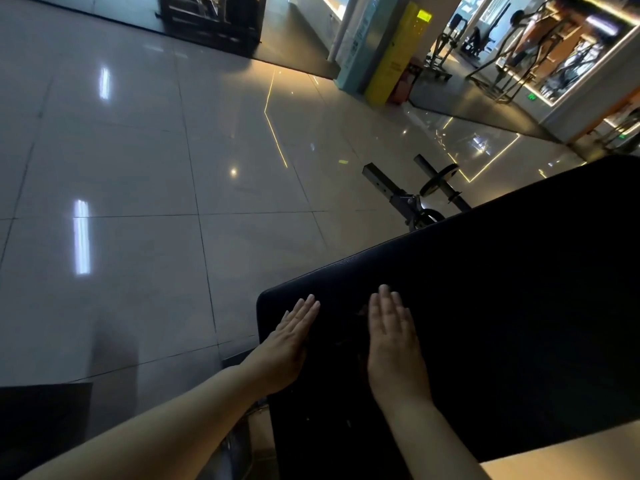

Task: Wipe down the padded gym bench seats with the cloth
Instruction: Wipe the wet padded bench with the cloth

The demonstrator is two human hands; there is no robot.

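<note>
**Head View: Hands Flat on Pad**

Left hand and right hand rest palms down, fingers straight, gripping nothing. The bench pad lies beneath both, extending ahead and right of the right hand. Between the hands, a dim patch cannot be identified.

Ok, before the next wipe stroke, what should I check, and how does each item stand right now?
1. Left hand flat on the bench pad, near its edge: ok.
2. Right hand flat on the pad: ok.
3. Cloth under the hands: cannot tell; none stands out on the dark pad.
4. Pad ahead free of objects: ok.
5. Pad already wiped: cannot tell.
</note>
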